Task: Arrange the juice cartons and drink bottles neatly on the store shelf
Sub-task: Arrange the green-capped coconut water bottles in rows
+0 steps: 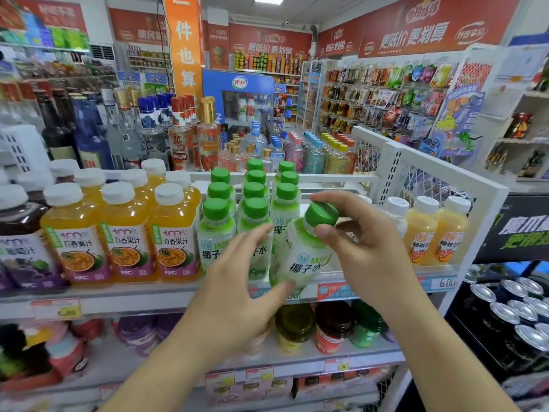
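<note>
A tilted coconut water bottle (300, 254) is pinched at its green cap (322, 214) by the right hand (365, 248). Its bottom is touched by the left hand (237, 281), whose grip is wide open, above the shelf (118, 295).

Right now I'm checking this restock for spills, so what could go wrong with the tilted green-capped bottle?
The tilted coconut water bottle is held by its green cap in the right hand, with the left hand only touching its base, so it might slip. Its base sits at the shelf edge and could drop off. Swinging it upright may knock the standing coconut water bottles.
</note>
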Demonstrator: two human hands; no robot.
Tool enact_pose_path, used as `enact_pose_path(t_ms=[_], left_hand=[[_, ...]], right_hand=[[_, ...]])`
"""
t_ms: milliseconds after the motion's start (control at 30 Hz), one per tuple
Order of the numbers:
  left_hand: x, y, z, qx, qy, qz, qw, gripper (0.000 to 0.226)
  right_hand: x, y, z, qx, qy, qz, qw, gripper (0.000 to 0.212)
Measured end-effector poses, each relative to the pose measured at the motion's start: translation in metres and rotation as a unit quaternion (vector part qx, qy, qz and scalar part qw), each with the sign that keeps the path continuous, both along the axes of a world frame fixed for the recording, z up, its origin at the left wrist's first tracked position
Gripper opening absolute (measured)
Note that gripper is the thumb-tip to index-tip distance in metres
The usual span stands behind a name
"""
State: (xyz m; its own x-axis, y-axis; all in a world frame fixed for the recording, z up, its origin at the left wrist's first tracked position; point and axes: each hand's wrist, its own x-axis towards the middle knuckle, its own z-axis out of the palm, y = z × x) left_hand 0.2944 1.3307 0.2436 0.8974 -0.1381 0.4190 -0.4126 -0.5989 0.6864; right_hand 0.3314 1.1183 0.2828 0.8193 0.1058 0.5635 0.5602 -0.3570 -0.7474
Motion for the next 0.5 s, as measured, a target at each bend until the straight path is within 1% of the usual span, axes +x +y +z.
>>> enact_pose_path(t_ms=[67,133,200,300,400,500], left_hand=[[0.011,0.007,0.008,0.054,-0.064,0.027,0.996,0.075],[0.025,0.014,0.015,0.107,-0.106,0.040,0.988,0.072],[0.041,0.019,0.018,0.168,-0.118,0.048,0.978,0.074],[0.058,0.021,0.011,0.260,-0.103,0.067,0.958,0.077],[0.062,0.021,0.003,0.291,-0.104,0.086,0.947,0.078],[0.063,0.022,0.002,0.293,-0.106,0.090,0.946,0.076]], right_hand=[[0.013,0.002,0.007,-0.006,-0.017,-0.018,1.000,0.037],[0.027,0.006,0.013,-0.020,-0.023,-0.027,0.999,0.036],[0.040,0.012,0.014,-0.047,-0.034,-0.038,0.998,0.036],[0.059,0.019,0.010,-0.114,-0.044,-0.071,0.990,0.038],[0.068,0.024,0.004,-0.196,-0.045,-0.087,0.976,0.040],[0.072,0.024,-0.005,-0.237,-0.110,-0.094,0.961,0.038]])
